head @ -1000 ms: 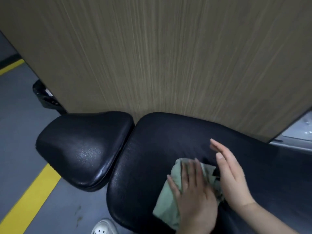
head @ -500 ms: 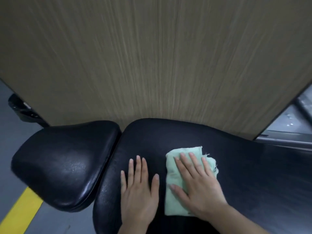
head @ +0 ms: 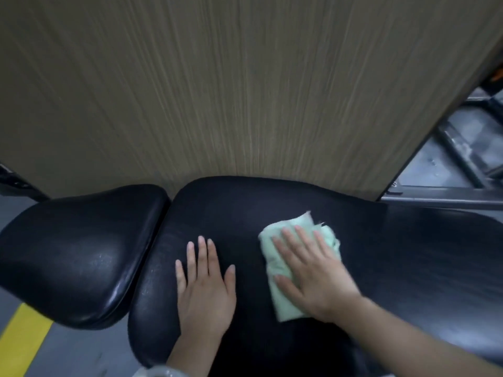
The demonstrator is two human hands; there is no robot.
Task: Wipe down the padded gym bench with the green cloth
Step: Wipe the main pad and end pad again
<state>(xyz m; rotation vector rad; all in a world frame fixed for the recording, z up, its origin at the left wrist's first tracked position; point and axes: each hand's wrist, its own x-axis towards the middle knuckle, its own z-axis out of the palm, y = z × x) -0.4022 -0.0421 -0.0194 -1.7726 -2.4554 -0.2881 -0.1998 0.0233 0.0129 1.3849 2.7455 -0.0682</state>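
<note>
The black padded gym bench fills the lower half of the view: a long back pad [head: 408, 254] on the right and a separate seat pad [head: 79, 251] on the left. A folded pale green cloth [head: 275, 257] lies on the back pad. My right hand [head: 313, 270] presses flat on the cloth with straight, spread fingers and covers most of it. My left hand [head: 204, 284] rests flat on the bare pad to the left of the cloth, a short gap apart from it.
A wood-grain panel [head: 245, 91] stands right behind the bench. Grey metal frame bars [head: 457, 148] show at the upper right. The grey floor with a yellow line [head: 21, 338] lies at the lower left.
My right hand has slid the cloth to the right along the back pad, widening the gap from my left hand. One second ago my left hand lay on the cloth.
</note>
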